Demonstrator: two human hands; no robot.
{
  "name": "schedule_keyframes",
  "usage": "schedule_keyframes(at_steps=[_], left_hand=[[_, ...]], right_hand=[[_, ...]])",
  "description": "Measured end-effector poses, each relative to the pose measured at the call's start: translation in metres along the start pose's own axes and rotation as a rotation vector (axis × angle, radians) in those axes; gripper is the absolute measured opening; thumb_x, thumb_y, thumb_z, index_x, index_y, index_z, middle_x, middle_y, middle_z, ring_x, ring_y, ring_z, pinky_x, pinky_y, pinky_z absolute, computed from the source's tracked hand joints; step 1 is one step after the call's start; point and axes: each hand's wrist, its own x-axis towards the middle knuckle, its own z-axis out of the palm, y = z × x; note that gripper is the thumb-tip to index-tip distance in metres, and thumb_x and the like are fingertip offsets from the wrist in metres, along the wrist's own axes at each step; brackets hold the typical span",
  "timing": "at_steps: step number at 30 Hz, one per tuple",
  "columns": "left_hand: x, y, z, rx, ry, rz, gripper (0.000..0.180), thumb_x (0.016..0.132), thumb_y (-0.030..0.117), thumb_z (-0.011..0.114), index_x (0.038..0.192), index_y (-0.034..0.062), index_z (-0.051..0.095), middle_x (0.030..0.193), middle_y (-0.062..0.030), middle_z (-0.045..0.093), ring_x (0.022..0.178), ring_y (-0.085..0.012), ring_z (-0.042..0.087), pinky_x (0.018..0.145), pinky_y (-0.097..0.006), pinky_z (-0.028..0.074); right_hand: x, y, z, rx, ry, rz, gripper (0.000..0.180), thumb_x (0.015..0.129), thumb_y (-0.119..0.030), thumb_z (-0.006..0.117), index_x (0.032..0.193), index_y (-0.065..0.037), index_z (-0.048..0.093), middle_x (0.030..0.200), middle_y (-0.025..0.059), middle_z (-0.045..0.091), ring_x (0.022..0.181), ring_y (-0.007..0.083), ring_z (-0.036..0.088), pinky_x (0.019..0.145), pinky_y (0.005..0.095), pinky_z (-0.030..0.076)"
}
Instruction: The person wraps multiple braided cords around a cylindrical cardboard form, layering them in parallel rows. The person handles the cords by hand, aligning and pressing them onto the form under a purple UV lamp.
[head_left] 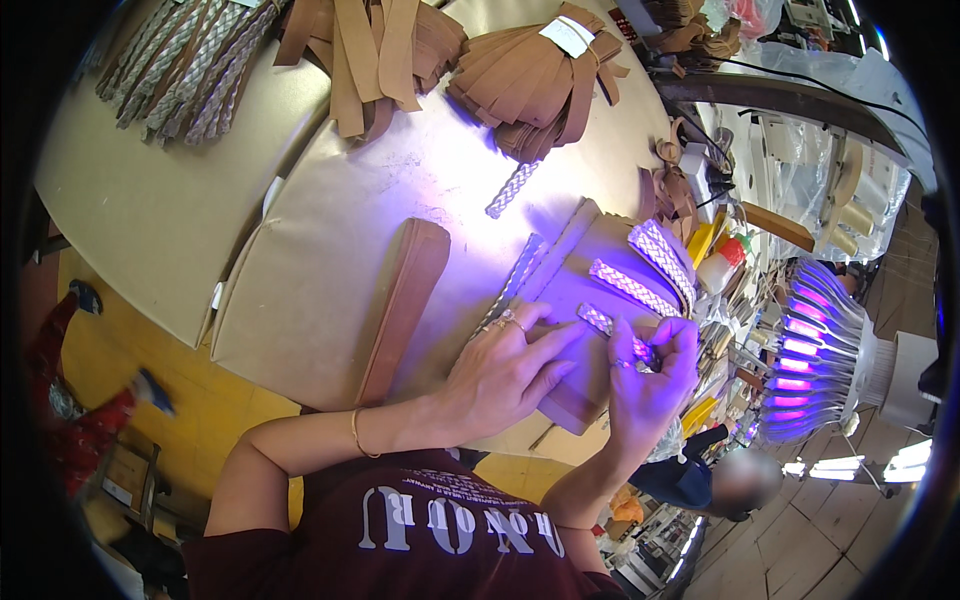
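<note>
Braided strip [598,320] lies between left hand [510,370] and right hand [650,375].

Bundled tan leather strips [540,85], braided cords [185,65], a glue bottle [722,265], purple-lit lamp [810,350].

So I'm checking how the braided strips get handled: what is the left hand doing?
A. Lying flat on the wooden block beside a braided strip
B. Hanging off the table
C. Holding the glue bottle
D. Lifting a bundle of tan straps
A: the left hand lies spread on the wooden block, its fingertips by the braided strip that the right hand pinches.
</note>
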Motion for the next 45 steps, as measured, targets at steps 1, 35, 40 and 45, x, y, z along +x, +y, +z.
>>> schedule_keyframes(at_steps=[1, 35, 40, 45], left_hand=[[-0.001, 0.001, 0.000, 0.005, -0.007, -0.018, 0.046, 0.086, 0.013, 0.070, 0.130, 0.0077, 0.059, 0.115, -0.0141, 0.053, 0.094, -0.0291, 0.059, 0.082, -0.041, 0.051], [0.010, 0.023, 0.004, 0.324, -0.192, 0.168, 0.062, 0.093, 0.033, 0.066, 0.143, 0.0051, 0.043, 0.142, -0.0290, 0.046, 0.129, -0.0475, 0.047, 0.105, -0.050, 0.042], [0.012, 0.024, 0.006, 0.350, -0.220, 0.198, 0.064, 0.092, 0.033, 0.067, 0.144, 0.0052, 0.043, 0.143, -0.0294, 0.044, 0.129, -0.0479, 0.047, 0.105, -0.050, 0.042], [0.009, 0.028, 0.004, 0.388, -0.266, 0.182, 0.067, 0.090, 0.035, 0.069, 0.144, 0.0051, 0.043, 0.144, -0.0309, 0.042, 0.128, -0.0483, 0.047, 0.105, -0.050, 0.042]], right_hand=[[0.000, 0.000, 0.000, 0.003, 0.000, 0.005, 0.033, 0.083, 0.001, 0.074, 0.087, -0.007, 0.043, 0.074, 0.0011, 0.059, 0.067, 0.0032, 0.053, 0.060, 0.0190, 0.043], [-0.001, 0.037, -0.075, -0.324, -0.085, -0.011, 0.034, 0.089, -0.037, 0.069, 0.082, -0.004, 0.071, 0.081, 0.0098, 0.070, 0.074, 0.0283, 0.063, 0.078, 0.0403, 0.036], [-0.005, 0.050, -0.072, -0.283, -0.074, 0.002, 0.034, 0.087, -0.038, 0.071, 0.079, -0.005, 0.070, 0.078, 0.0092, 0.068, 0.074, 0.0288, 0.063, 0.075, 0.0398, 0.037], [-0.008, 0.071, -0.063, -0.180, -0.116, -0.004, 0.034, 0.087, -0.038, 0.072, 0.080, -0.004, 0.069, 0.071, 0.0116, 0.067, 0.065, 0.0308, 0.063, 0.064, 0.0400, 0.042]])
